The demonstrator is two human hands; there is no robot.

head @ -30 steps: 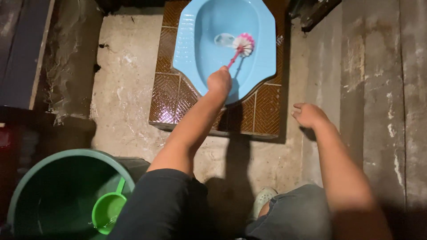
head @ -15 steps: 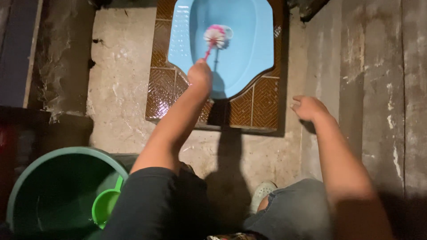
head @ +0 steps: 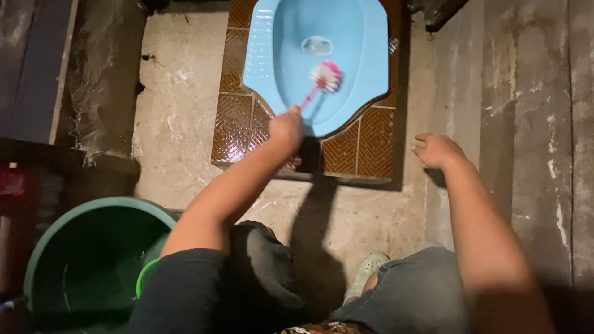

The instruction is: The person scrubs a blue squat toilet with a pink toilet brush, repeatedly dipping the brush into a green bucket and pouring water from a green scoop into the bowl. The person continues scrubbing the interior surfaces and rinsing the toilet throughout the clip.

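Two hands: left hand (head: 286, 128) grip clamped on pink brush (head: 322, 80) in blue squat pan (head: 365, 55), right hand (head: 437, 150) loosely apart, empty.

One blue squat toilet pan (head: 346, 68) sits at twelve o'clock, with one pink-and-white brush (head: 324, 77) in it. One green bucket (head: 74, 230) stands at eight o'clock, holding one green dipper (head: 143, 277). One pale shoe (head: 367, 267) shows at six o'clock. Two hands: left hand (head: 287, 128), right hand (head: 437, 150).
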